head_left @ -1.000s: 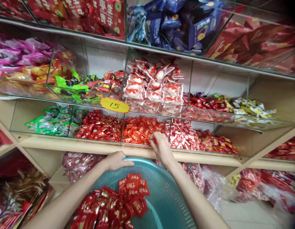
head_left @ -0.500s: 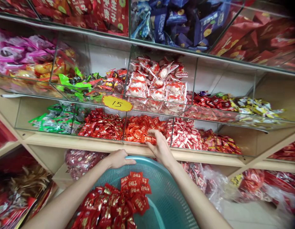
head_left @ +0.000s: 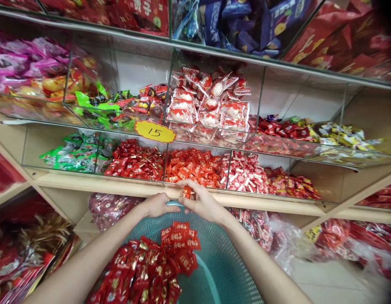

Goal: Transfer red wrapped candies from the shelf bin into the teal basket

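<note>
My left hand (head_left: pixel 157 205) is closed on the far rim of a teal plastic basket (head_left: pixel 227 253), just below the shelf edge. Beside it, my right hand (head_left: pixel 200 202) pinches a small red-wrapped candy (head_left: pixel 186 192) above the same rim. Inside the basket lies a heap of shiny dark red candy packets (head_left: pixel 135 270) on the left. A smaller cluster of brighter red packets (head_left: pixel 180 240) with pale lettering rests against it. Directly behind my right hand is the shelf compartment of orange-red candies (head_left: pixel 195 166), which look like the one I hold.
Glass-fronted shelves (head_left: pixel 119 179) of wrapped sweets span the view, with a yellow price tag (head_left: pixel 155 131) reading 15. White-and-red candies (head_left: pixel 246 175) fill the compartment to the right. Below the shelf are clear bags of sweets (head_left: pixel 114 209) and a plastic bag (head_left: pixel 282 240).
My right hand has drawn back from the orange-red candy compartment to the basket's rim, now with a red candy in its fingers. My left hand stays on the rim.
</note>
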